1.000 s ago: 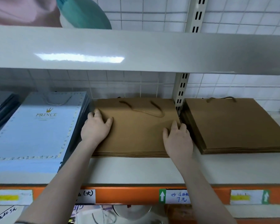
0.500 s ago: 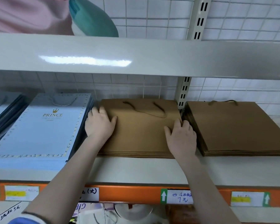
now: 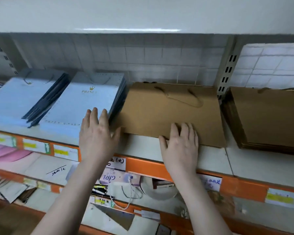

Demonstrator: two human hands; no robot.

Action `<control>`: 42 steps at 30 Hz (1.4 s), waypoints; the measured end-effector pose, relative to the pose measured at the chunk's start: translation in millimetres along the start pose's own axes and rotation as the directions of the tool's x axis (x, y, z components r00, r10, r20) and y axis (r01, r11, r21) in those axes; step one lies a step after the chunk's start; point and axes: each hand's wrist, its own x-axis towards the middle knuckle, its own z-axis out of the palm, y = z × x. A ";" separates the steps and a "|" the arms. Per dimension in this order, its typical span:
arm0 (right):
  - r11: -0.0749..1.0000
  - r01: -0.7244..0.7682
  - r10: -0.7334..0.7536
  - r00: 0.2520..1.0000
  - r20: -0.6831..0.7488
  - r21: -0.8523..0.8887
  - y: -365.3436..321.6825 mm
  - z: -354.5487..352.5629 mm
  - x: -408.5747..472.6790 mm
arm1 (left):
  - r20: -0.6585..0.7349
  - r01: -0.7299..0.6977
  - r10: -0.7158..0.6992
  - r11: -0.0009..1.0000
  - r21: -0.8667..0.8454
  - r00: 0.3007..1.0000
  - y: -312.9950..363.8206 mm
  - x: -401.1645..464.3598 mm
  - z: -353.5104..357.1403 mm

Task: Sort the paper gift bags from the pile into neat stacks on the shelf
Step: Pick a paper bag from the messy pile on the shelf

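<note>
A stack of flat brown paper gift bags (image 3: 163, 112) with rope handles lies in the middle of the white shelf (image 3: 212, 158). My right hand (image 3: 180, 146) rests flat on the stack's front edge, fingers apart, gripping nothing. My left hand (image 3: 98, 133) lies flat at the front right corner of a light blue "PRINCE" bag stack (image 3: 85, 106), its thumb reaching toward the brown stack's left corner. A second brown stack (image 3: 268, 116) lies to the right, past the slotted upright. Another light blue stack (image 3: 19, 99) lies at the far left.
An upper shelf board (image 3: 143, 14) hangs low over the bags. The orange shelf rail (image 3: 146, 167) carries paper labels. Below it are pink bags (image 3: 5, 155), a "GIRL" bag (image 3: 119, 178), cords and loose items. A slotted post (image 3: 226, 77) separates the brown stacks.
Both hands slid back toward the front edge. My left hand left the brown stack and now lies on the blue stack's corner. The view shifted left and down.
</note>
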 end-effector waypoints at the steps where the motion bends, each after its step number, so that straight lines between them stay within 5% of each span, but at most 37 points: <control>1: 1.000 0.020 -0.020 1.000 -0.003 -0.001 -7.1 0.8 -3.8 | -0.005 0.013 -0.013 1.000 0.010 1.000 -11.6 -4.6 -2.1; 10: 0.982 0.186 -0.184 0.982 -0.030 0.046 -113.6 24.0 -36.6 | -0.040 0.151 -0.150 0.988 0.027 0.988 -138.3 -30.6 -28.8; 26: 0.900 0.382 -0.384 0.923 -0.033 0.209 -458.7 93.6 -96.4 | -0.071 0.298 -0.290 0.942 0.157 0.954 -472.0 -19.1 -115.5; 42: 0.868 0.330 -0.383 0.920 0.078 0.372 -719.4 226.4 -3.4 | -0.093 0.357 -0.345 0.904 0.237 0.934 -708.0 168.7 -99.7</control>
